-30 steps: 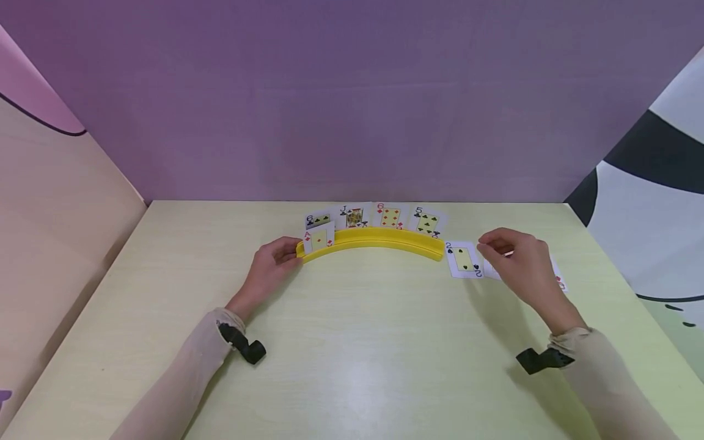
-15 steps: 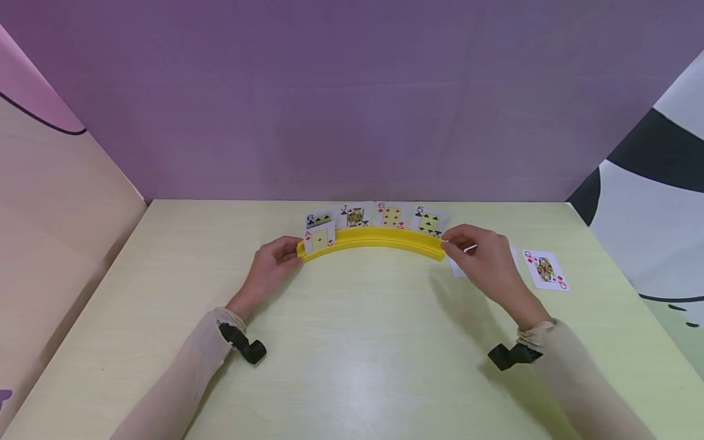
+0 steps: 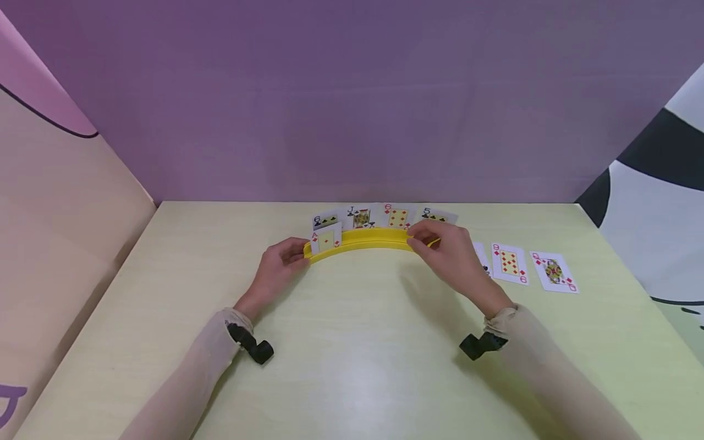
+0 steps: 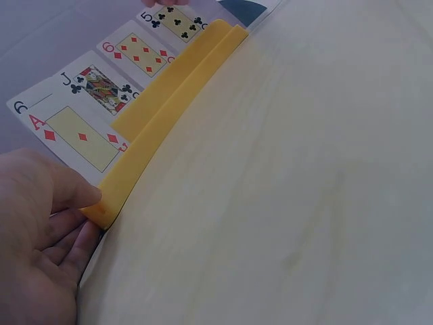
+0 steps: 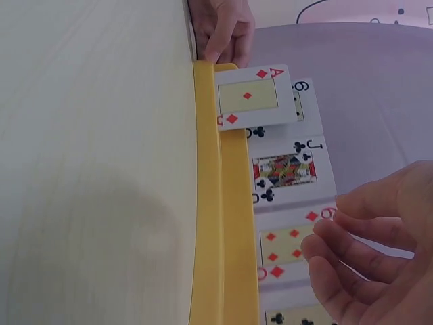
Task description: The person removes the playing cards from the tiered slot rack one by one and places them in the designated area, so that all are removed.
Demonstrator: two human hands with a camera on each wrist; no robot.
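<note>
Yellow curved card holder (image 3: 368, 239) on table (image 3: 352, 342); prob. light, stiff plastic, best held by ends. Ace of diamonds (image 3: 327, 237) slotted nr L end, prob. bendy: pinch edges. L hand (image 3: 279, 267) pinches that end; R hand (image 3: 452, 255) loosely curved, thumb-finger gap, nothing seen held, nr 6 of diamonds (image 3: 396, 216).

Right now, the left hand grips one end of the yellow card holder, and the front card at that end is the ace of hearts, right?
No, the suit is wrong: the left wrist view shows the ace of diamonds there. The left hand does grip that end of the yellow card holder.
</note>
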